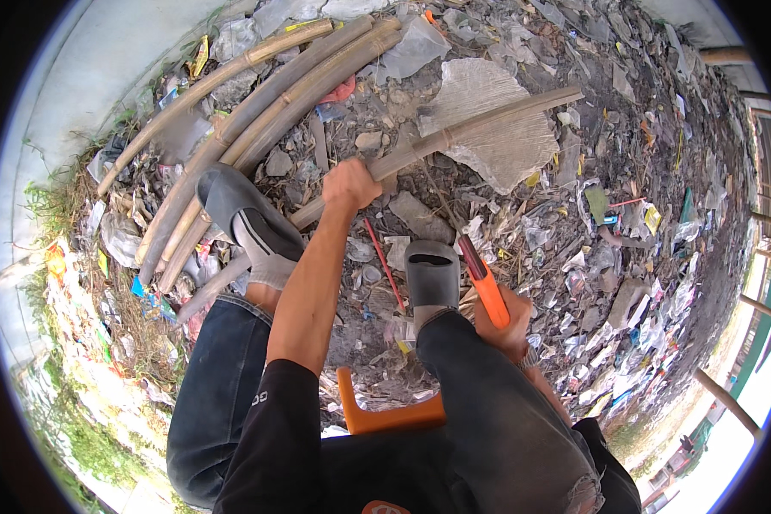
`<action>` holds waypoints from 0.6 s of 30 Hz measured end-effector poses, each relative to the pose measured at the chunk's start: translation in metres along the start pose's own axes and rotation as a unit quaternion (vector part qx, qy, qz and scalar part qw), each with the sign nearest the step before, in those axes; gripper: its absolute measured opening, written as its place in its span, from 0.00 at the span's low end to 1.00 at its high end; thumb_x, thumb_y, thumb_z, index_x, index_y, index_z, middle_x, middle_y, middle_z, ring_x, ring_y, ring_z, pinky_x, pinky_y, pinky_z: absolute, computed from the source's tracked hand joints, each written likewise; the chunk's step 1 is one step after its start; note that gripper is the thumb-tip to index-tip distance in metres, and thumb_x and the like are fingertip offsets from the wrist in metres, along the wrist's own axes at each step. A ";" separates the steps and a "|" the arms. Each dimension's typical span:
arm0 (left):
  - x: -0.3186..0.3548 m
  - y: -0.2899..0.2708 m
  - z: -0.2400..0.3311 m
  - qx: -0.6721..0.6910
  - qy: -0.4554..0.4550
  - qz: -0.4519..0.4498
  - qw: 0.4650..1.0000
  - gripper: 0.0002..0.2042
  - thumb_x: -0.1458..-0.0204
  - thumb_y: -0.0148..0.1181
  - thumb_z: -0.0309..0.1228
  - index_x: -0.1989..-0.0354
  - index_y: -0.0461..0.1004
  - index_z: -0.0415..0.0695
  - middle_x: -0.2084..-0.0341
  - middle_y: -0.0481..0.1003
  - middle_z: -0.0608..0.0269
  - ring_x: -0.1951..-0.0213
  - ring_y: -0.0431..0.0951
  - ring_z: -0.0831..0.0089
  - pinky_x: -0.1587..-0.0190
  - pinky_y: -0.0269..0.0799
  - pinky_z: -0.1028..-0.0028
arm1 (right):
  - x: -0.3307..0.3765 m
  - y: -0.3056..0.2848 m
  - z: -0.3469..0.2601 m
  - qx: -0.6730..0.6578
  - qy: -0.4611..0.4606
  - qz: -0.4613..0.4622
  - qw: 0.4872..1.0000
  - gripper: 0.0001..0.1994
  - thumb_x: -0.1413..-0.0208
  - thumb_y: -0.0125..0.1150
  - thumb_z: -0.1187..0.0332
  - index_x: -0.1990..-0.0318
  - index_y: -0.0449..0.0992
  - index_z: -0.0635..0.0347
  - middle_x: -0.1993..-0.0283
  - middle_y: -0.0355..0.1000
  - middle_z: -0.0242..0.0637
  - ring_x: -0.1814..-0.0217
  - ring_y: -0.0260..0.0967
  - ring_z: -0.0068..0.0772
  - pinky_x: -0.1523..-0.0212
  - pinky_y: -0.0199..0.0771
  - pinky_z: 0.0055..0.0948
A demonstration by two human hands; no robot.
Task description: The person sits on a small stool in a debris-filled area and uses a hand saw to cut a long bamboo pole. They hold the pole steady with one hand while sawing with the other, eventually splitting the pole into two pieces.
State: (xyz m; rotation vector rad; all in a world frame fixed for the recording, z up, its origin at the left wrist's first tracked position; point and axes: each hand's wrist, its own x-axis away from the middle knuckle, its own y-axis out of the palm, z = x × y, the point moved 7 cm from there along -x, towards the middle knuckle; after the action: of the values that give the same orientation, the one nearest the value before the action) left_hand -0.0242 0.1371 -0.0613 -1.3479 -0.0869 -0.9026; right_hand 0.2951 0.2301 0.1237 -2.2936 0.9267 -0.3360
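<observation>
A split bamboo strip (488,116) runs slantwise across the middle, from the large flat stone slab (480,103) down past my left foot. My left hand (351,184) is wrapped round the strip near its middle. My right hand (503,324) grips the orange handle of a saw (488,295), to the right of my right foot. The thin saw blade points up and away toward the strip; whether its far end touches the bamboo I cannot tell. One grey slipper (248,210) is by the lower part of the strip, the other slipper (433,274) beside the saw.
Several longer bamboo pieces (265,111) lie at the upper left. Beneath me is an orange plastic stool (394,417). A thin red stick (384,261) lies between my feet. Litter and stones cover the ground (600,283). A pale wall (60,111) borders the left.
</observation>
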 end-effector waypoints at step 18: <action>-0.009 -0.021 0.012 -0.014 -0.037 0.011 0.999 0.21 0.54 0.62 0.39 0.52 0.84 0.43 0.56 0.82 0.40 0.50 0.83 0.47 0.45 0.78 0.56 | 0.053 -0.032 0.038 0.026 0.073 0.025 0.997 0.07 0.51 0.65 0.75 0.76 0.72 0.64 0.81 0.70 0.43 0.85 0.65 0.41 0.81 0.65 0.33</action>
State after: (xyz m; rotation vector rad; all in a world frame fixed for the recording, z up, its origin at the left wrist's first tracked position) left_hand -0.0378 0.1528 -0.0462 -1.4061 -0.1153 -0.8382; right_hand 0.3668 0.2282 0.1152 -2.2172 1.0347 -0.5058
